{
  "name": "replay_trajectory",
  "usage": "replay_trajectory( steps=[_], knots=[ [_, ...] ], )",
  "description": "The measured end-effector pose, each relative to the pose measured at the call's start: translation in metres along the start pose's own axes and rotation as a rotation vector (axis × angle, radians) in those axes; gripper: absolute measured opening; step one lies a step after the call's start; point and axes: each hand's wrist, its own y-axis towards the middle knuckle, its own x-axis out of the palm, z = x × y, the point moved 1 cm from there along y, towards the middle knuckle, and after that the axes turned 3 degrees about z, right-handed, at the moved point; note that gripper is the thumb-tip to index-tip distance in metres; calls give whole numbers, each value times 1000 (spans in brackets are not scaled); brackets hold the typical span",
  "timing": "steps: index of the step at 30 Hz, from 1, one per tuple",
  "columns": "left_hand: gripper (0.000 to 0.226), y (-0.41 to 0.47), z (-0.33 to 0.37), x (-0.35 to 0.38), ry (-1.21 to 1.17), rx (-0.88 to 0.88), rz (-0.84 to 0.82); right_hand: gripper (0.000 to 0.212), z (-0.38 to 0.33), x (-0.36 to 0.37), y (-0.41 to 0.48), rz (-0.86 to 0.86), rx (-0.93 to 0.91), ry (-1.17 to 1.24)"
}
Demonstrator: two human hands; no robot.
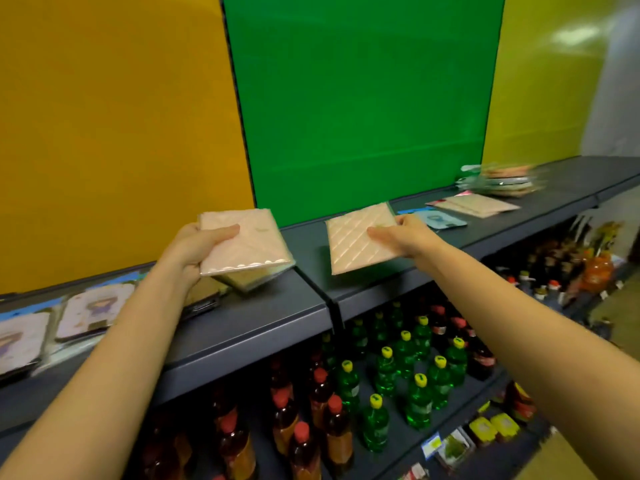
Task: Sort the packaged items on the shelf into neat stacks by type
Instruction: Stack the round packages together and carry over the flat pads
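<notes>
Pale-pink packet (244,242) in my left hand (194,250), diagonally striped pink packet (353,247) in my right hand (407,237), dark grey shelf (270,327), green back panel (363,98) upper centre

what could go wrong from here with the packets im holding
1. The stack of pink packets in the left grip is tilted; lower ones could slide out.
2. The striped packet in the right grip is pinched at one edge and could drop onto the green bottles below.

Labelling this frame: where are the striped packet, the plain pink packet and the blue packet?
striped packet (346,247), head view, middle of face
plain pink packet (252,245), head view, middle of face
blue packet (440,219), head view, printed face
</notes>
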Motion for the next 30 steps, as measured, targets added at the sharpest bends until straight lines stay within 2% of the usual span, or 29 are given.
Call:
replay_trajectory(
  steps=[2,5,6,8,10,11,13,15,16,18,22,26,30],
  knots=[
    [11,-2,-2,44,3,-4,-29,25,9,-36,9,41,6,-26],
    [2,-5,-3,110,-28,-4,-66,12,26,-92,22,65,10,-5],
    [2,-6,-3,131,-38,-18,-77,15,33,-112,26,78,17,-4],
    [10,-7,-7,172,-39,-41,-96,39,45,-148,37,85,5,12],
    [29,-9,-11,209,-47,-62,-106,48,58,-181,47,117,6,11],
    [34,-11,-14,226,-58,-75,-115,41,63,-196,51,123,19,27],
    [32,-15,-16,258,-90,-104,-147,5,70,-226,57,117,47,33],
    [21,-17,-17,288,-128,-132,-182,26,73,-251,62,131,49,20],
    [18,-17,-16,302,-144,-146,-194,27,76,-262,67,143,47,29],
    [20,-12,-13,328,-155,-148,-203,11,82,-281,78,164,48,16],
    [38,4,-10,377,-123,-131,-215,24,93,-315,101,208,67,-8],
    [40,28,-11,424,-96,-120,-281,43,103,-340,132,248,66,-6],
    [38,59,-12,472,-97,-136,-317,38,109,-359,171,248,30,-18]
  ],
)
